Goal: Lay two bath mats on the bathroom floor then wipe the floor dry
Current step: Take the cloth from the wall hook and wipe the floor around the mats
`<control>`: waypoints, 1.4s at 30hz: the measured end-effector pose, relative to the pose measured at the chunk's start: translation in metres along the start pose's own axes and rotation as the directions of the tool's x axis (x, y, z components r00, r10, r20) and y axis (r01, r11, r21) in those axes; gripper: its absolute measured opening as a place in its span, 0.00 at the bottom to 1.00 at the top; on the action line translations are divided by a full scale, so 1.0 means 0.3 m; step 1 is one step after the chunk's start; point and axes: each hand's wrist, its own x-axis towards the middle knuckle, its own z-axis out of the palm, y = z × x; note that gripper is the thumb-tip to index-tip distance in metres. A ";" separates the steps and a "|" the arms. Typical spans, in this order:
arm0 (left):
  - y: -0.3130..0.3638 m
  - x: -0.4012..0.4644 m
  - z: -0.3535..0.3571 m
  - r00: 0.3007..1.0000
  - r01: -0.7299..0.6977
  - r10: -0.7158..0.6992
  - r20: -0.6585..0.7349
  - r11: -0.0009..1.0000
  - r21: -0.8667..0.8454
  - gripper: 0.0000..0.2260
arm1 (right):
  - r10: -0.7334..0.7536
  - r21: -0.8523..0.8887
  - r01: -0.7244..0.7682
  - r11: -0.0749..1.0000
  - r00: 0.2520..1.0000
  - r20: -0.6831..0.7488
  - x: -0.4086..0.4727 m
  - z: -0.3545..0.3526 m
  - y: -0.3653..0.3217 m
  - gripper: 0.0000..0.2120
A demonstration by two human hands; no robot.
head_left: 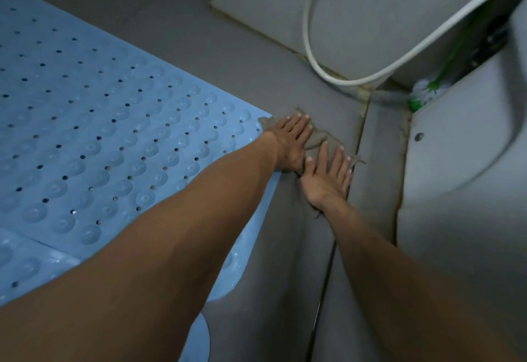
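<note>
Grey bathroom floor [228, 56], blue mats [85, 122] laid at left: brownish rag [319, 140] flat beside the mat corner, long axis slanting toward the floor joint, left hand [291, 145] and right hand [325, 179] both spread flat, pressing it.

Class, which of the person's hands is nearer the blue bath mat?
Left. The left hand presses the cloth beside the mat; the right hand lies farther off.
</note>
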 end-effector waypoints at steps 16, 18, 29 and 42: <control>0.198 -0.587 0.222 0.987 -0.150 0.157 -0.025 0.973 0.173 0.30 | 0.007 0.084 -0.016 0.996 0.994 0.106 -0.705 0.229 0.113 0.29; 0.228 -0.668 0.245 0.992 -0.123 0.124 0.006 0.977 0.172 0.30 | 0.008 0.055 -0.017 0.998 0.987 0.162 -0.770 0.234 0.122 0.29; 0.217 -0.755 0.269 0.997 -0.076 0.077 -0.019 0.995 0.072 0.29 | 0.051 -0.098 -0.016 0.995 0.931 0.361 -0.785 0.175 0.099 0.32; 0.212 -0.732 0.270 0.996 -0.093 0.094 -0.009 0.992 0.082 0.37 | -0.014 -0.116 0.068 0.991 0.909 0.416 -0.734 0.199 0.114 0.33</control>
